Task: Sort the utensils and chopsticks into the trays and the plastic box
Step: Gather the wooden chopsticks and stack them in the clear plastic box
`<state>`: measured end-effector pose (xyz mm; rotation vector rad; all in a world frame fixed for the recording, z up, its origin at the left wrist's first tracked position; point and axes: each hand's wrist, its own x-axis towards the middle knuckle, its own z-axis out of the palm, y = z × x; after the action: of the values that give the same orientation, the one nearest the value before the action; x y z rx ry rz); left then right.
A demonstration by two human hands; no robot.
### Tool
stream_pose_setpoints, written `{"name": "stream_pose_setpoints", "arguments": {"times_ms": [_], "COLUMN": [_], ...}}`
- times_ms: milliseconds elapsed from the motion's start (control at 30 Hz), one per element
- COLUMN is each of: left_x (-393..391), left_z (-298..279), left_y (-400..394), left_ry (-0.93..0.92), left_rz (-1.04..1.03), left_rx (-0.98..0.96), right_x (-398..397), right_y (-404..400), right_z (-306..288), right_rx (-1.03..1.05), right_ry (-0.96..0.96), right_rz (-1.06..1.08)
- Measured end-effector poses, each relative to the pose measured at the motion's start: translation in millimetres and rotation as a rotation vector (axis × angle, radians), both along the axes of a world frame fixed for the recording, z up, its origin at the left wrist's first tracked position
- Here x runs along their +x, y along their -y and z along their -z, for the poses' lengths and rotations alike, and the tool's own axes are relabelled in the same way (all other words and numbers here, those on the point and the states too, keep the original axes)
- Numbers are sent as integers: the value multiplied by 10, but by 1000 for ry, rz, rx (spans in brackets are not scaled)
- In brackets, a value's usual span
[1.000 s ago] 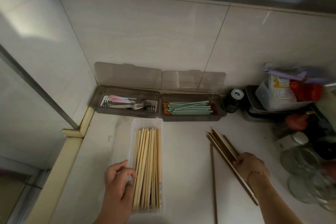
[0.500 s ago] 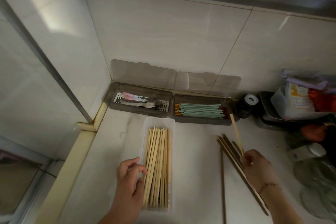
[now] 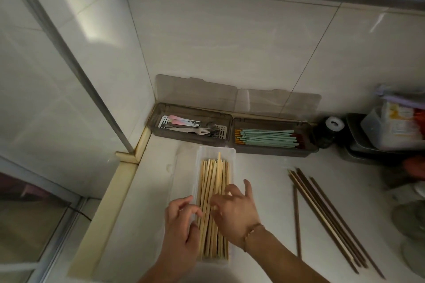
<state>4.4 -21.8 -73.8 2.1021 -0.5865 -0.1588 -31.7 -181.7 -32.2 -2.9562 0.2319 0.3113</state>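
Observation:
A clear plastic box (image 3: 216,150) lies lengthwise in front of me, filled with light wooden chopsticks (image 3: 210,177). My left hand (image 3: 181,223) holds the box's left rim with curled fingers. Over the box, my right hand (image 3: 233,210) pinches one light chopstick whose tip pokes out beyond the others. Several dark brown chopsticks (image 3: 326,213) lie loose on the counter to the right. Against the wall stand two grey trays: the left tray (image 3: 190,138) holds forks (image 3: 199,130) and pastel-handled utensils, the right tray (image 3: 276,152) holds green chopsticks (image 3: 266,138).
Both trays' lids lean open against the tiled wall. A black jar (image 3: 328,131) and stacked containers (image 3: 391,131) crowd the back right corner. Glassware (image 3: 414,218) sits at the right edge. The counter's raised cream edge (image 3: 108,209) runs along the left.
My right hand picked one light chopstick out of the dark pile and carried it left to the plastic box. My left hand stayed at the box's left rim.

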Motion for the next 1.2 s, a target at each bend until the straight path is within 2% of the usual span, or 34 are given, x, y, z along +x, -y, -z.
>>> {"name": "stream_pose_setpoints", "arguments": {"times_ms": [100,200,267,333,400,433,533,633,733,1033,1200], "left_x": [-2,-6,-4,-2,-7,-10,-9,-6,-7,10,10], "left_z": [-6,-6,-2,4,7,8,5,5,1,66,73], "left_y": [6,11,10,8,10,8,9,10,8,3,-3], "left_ry": [-5,-15,-17,-23,-39,-48,-47,-15,-3,13,9], "left_rz": [-3,-10,-11,-9,-5,-4,-7,-5,-8,-7,-4], "left_rx": [-5,-11,-14,-13,-14,-14,-20,-33,-39,-25,-19], "right_x": [48,59,13,-98,-273,-387,-785,-1126,-1281,-1238,-1265], "right_y": [-19,17,96,253,540,719,1279,1600,1649,1609,1546], "right_z": [35,44,50,42,72,84,150,279,402,419,456], "right_rx": [-138,-98,80,263,232,200,128,31,-14,-108,-235], "right_ry": [-104,-109,52,371,615,629,400,162,64,-20,-101], "right_rz": [-92,-113,-106,-38,126,258,711,910,913,867,798]}}
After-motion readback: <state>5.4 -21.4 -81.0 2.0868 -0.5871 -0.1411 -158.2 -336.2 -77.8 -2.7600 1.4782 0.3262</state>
